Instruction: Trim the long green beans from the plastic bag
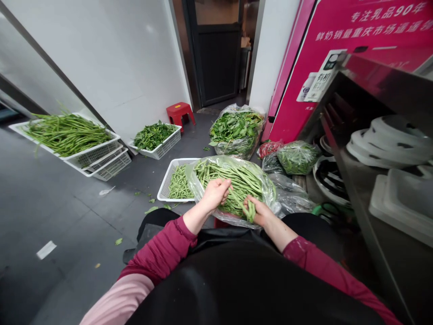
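Over a clear plastic bag (194, 174) full of long green beans (233, 174), both my hands are at work. My right hand (259, 211) is closed around a small bunch of green beans (250, 210), whose ends stick out toward me. Fingers curled, my left hand (216, 194) pinches at the upper end of beans from that bunch; the fingertips hide part of what is between them. Just left of the bag, and partly covered by it, a white basket (163, 184) holds short bean pieces (180, 183).
Stacked white baskets (113, 164) with long green stems stand at left. A smaller basket (168, 145) of leafy greens and a red stool (179, 113) are by the wall. Bagged leaves (237, 128) lie ahead. A metal shelf (365, 198) with white containers flanks my right.
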Demonstrator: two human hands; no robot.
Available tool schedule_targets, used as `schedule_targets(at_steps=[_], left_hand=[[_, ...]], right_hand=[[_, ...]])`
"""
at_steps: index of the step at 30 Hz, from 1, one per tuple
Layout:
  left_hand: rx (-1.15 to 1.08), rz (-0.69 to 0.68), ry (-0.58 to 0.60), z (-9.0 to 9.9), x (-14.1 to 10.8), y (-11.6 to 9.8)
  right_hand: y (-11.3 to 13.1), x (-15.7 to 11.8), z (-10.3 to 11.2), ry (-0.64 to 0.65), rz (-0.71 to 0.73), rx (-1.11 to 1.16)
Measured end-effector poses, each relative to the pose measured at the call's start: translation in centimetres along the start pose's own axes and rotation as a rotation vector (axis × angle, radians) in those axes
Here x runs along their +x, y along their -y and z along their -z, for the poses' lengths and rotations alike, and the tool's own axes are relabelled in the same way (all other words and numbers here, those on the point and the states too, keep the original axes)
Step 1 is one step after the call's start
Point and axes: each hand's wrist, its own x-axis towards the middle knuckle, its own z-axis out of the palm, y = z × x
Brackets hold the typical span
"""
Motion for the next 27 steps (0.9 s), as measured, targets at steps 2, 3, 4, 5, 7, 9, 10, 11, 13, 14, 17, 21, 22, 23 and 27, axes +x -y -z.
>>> schedule_targets(at_steps=[2,3,4,5,7,9,10,11,13,14,17,21,22,23,27], left_hand=[[0.004,0.087,0.068,-0.1,0.5,1.0],[-0.001,0.135,0.064,-0.1,0.8,1.6],[-0.004,0.173,0.042,0.0,1.2,2.1],[-0.007,0.205,0.022,0.2,1.5,2.6],[-0.037,0.237,0.004,0.6,2.2,3.4],[-0.106,0.218,0.01,1.1,2.7,3.6],[-0.138,0.197,0.007,1.3,2.8,3.6],[-0.152,0.164,-0.01,1.4,2.9,3.5],[-0.1,0.063,-0.068,1.5,2.7,3.1],[-0.046,0.001,-0.095,1.5,2.4,2.9],[0.078,-0.135,-0.105,1.0,1.2,2.1],[0.022,0.001,0.025,0.4,-0.1,2.5],[0.009,0.065,0.064,0.3,-0.3,3.0],[0.005,0.122,0.095,0.2,-0.3,3.5],[0.143,0.176,0.132,0.4,-0.1,5.4]], right_hand=[[-0.1,-0.6,-0.7,0.079,-0.091,0.039],[-0.1,-1.0,-1.1,0.131,-0.13,0.059],[-0.1,-1.3,-1.4,0.193,-0.163,0.063],[0.0,-1.6,-1.6,0.248,-0.188,0.064],[0.1,-2.1,-1.9,0.314,-0.223,0.065],[0.2,-2.3,-1.9,0.319,-0.238,0.074],[0.2,-2.2,-1.8,0.299,-0.234,0.083],[0.1,-2.1,-1.7,0.27,-0.22,0.097],[-0.1,-1.8,-1.3,0.197,-0.175,0.14],[-0.2,-1.6,-1.0,0.148,-0.148,0.165],[-0.5,-1.0,0.0,-0.032,-0.065,0.229],[-1.0,-1.1,0.5,-0.07,-0.1,0.165],[-1.1,-1.3,0.3,-0.011,-0.133,0.135],[-1.2,-1.4,0.1,0.058,-0.16,0.111],[-1.5,-1.9,-0.5,0.249,-0.2,0.086]])
